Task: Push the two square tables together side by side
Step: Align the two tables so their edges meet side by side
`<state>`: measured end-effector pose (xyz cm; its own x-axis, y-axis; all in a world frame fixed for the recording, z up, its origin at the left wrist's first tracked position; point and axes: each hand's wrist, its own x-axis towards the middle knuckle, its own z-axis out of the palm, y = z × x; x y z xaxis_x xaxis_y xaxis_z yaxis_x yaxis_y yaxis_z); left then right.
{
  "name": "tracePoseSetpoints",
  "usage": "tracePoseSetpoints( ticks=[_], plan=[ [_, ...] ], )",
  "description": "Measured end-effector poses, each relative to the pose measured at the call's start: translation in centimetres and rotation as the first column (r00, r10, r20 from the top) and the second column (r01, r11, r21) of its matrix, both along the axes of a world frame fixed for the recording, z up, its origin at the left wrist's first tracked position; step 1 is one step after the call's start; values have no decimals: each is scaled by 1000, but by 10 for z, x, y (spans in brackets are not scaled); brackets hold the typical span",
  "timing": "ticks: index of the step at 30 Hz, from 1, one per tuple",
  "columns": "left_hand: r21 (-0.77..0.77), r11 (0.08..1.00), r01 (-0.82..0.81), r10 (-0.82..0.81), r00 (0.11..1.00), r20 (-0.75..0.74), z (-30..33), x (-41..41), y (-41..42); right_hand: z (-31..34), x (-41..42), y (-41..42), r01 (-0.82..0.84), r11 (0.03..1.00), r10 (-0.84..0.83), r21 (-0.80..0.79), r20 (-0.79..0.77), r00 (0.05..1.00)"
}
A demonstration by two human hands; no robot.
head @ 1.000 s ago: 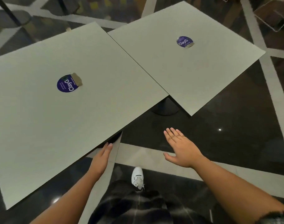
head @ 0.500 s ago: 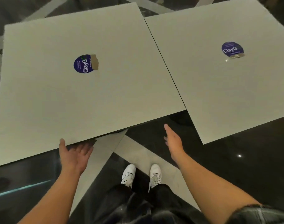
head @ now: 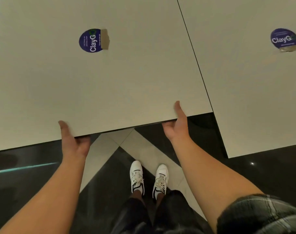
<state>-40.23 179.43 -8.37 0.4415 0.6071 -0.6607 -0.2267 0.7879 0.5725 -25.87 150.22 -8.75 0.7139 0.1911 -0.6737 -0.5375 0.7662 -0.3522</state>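
Note:
Two pale square tables fill the upper view. The left table carries a round purple sticker; the right table has one too. Their inner edges meet along a thin dark seam, and the right table's near edge sits closer to me than the left's. My left hand grips the left table's near edge, thumb on top, fingers hidden underneath. My right hand grips the same edge near its right corner, thumb on top.
Dark glossy floor with pale diagonal stripes lies below the tables. My two white shoes stand just in front of the left table's near edge. The table bases are hidden under the tops.
Both hands rose from below the edge and took hold of the left table's near edge. The view moved in closer over the tables.

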Motion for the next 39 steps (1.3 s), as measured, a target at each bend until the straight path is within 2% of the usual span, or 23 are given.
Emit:
tracePoseSetpoints(
  ticks=[21, 25, 39],
  plan=[
    [-55, 998, -38, 35, 998, -57, 4, -23, 12, -1, -33, 0, 23, 1000, -23, 1, -63, 998],
    [-50, 999, -6, 3, 998, -66, 6, -37, -1, 1, -44, -11, 23, 1000, -23, 7, -66, 998],
    [-72, 995, -70, 63, 994, -92, 19, -102, -64, -4, -104, -67, -40, 999, 43, 26, -128, 991]
  ],
)
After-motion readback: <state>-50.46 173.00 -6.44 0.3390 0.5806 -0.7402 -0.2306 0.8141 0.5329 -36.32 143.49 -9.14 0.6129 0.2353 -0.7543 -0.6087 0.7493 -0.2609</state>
